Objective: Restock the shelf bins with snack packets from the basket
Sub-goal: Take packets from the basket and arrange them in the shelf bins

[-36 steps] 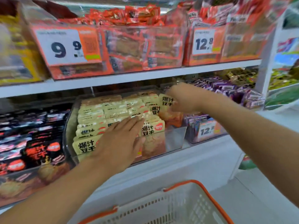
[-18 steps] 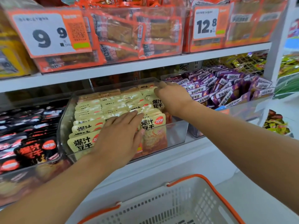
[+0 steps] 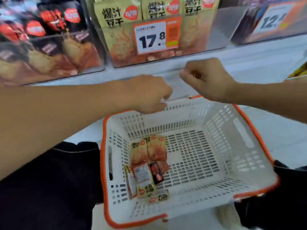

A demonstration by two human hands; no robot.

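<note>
Head view, blurred hands [image 3: 174, 90] above basket [image 3: 245, 130], fingers curled, grasp unclear, packets [image 3: 147, 153] inside.

white price tag [image 3: 152, 37] reading 17.8, second price tag [image 3: 272, 19], dark trousers [image 3: 49, 188]

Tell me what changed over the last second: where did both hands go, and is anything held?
Both hands left the clear bin of beige packets and dropped toward the white plastic basket with orange rim. The left hand now hangs over its far rim; the right hand hovers above, fingers curled, no packet in its grip. The view tilted down. The loose snack packets in the basket lie untouched.
</note>
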